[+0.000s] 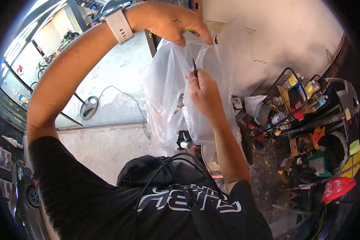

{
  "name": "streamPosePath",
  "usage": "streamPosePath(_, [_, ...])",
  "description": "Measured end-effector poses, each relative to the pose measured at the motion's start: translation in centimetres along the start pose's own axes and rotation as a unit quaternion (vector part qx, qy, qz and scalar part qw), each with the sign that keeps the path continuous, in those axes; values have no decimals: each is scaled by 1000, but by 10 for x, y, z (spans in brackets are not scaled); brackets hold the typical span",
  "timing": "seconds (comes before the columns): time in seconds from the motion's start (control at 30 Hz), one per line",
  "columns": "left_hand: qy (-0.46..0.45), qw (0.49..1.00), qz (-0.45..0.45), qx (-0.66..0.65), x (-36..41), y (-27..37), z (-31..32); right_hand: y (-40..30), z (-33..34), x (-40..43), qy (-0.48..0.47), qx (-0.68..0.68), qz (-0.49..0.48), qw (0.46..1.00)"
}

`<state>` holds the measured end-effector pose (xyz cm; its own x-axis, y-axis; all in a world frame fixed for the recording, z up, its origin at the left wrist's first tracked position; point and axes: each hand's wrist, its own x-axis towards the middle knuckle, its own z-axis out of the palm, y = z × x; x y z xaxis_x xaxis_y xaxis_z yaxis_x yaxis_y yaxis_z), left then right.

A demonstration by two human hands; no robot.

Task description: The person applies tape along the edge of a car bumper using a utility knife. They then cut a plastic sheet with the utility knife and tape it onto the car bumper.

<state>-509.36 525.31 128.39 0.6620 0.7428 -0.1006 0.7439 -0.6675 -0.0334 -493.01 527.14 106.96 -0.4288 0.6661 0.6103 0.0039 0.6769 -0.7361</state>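
Observation:
A translucent plastic bag (165, 90) hangs in loose folds before me. My left hand (172, 24) is at its top edge, thumb and fingers gripping the plastic. Something yellow-green shows between those fingers, mostly hidden. Lower down, my right hand (206, 94) is closed around a slim dark pointed tool (194, 67), tip up, in front of the bag. Whether the tool touches the plastic is unclear. A pale watch strap (119, 26) circles my left wrist.
Right of the bag, a black wire basket (292, 90) holds several bottles and cans above cluttered shelving. A red plastic item (337, 189) lies lower right. On the pale floor at left are a steering wheel (89, 107) and a thin cable (129, 96).

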Motion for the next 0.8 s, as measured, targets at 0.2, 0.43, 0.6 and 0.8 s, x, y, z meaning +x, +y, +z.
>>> streamPosePath(0.2, [-46,990,31,-131,13,17,-16,6,12,14,61,-46,-10,997])
streamPosePath(0.43, [15,997,45,-69,6,29,-33,24,17,-6,96,-88,37,991])
streamPosePath(0.6, [35,998,26,-34,3,46,-51,54,17,-20,87,-114,83,986])
streamPosePath(0.8, [75,996,36,-25,4,50,-60,87,11,-27,73,-143,153,975])
